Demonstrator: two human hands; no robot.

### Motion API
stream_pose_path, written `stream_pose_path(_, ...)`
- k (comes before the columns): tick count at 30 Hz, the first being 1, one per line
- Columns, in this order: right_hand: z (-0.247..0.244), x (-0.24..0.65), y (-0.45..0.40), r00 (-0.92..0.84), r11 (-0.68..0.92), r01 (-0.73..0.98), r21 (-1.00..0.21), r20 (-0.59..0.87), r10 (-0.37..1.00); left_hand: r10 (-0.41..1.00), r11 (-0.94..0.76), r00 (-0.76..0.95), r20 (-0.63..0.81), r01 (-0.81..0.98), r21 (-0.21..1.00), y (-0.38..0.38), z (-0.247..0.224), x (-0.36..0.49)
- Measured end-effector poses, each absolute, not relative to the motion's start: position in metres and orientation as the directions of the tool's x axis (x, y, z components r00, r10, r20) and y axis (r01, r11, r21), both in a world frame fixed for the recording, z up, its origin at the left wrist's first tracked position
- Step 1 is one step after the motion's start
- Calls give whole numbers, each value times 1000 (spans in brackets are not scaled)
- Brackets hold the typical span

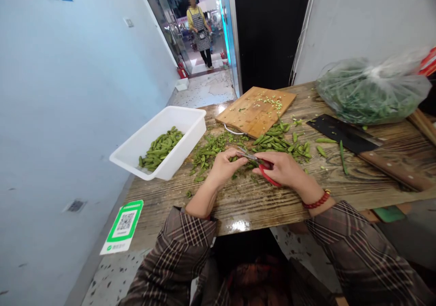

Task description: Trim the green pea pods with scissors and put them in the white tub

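My right hand (284, 168) grips a pair of red-handled scissors (269, 178), its fingers closed round the handles. The blades point left toward my left hand (224, 166), whose thumb and fingers are pinched together by the tips. Whatever sits in that pinch is too small and covered to name. Just beyond both hands lies a heap of green edamame pods (272, 138), with trimmed bits (207, 151) spread to its left. More pods (162, 147) rest inside a white plastic basin (182, 158) at the left.
A wooden cutting board (247, 110) with chopped green bits lies behind the heap. At the right, a cleaver (344, 133) lies near a clear bag of greens (368, 97). A QR-code card (124, 226) is at the table's left edge. A person in an apron (200, 31) stands by the doorway.
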State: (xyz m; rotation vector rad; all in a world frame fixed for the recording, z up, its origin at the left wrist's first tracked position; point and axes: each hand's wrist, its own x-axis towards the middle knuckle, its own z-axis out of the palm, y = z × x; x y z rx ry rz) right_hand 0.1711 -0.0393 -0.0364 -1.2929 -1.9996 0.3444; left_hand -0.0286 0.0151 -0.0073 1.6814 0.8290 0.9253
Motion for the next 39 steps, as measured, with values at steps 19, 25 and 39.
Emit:
stream_pose_path(19, -39, 173, -36, -206, 452, 630, -631, 426, 881, 912, 176, 390, -126, -94, 980, 15, -8, -30)
stream_pose_path(25, -40, 172, -35, -156, 449, 669, -593, 478, 864, 905, 284, 395, -159, -284, 916, 18, -5, -32)
stream_pose_path(39, -36, 171, -38, -228, 475, 674, -566, 453, 862, 884, 244, 447, -133, -199, 949, 7, -8, -20)
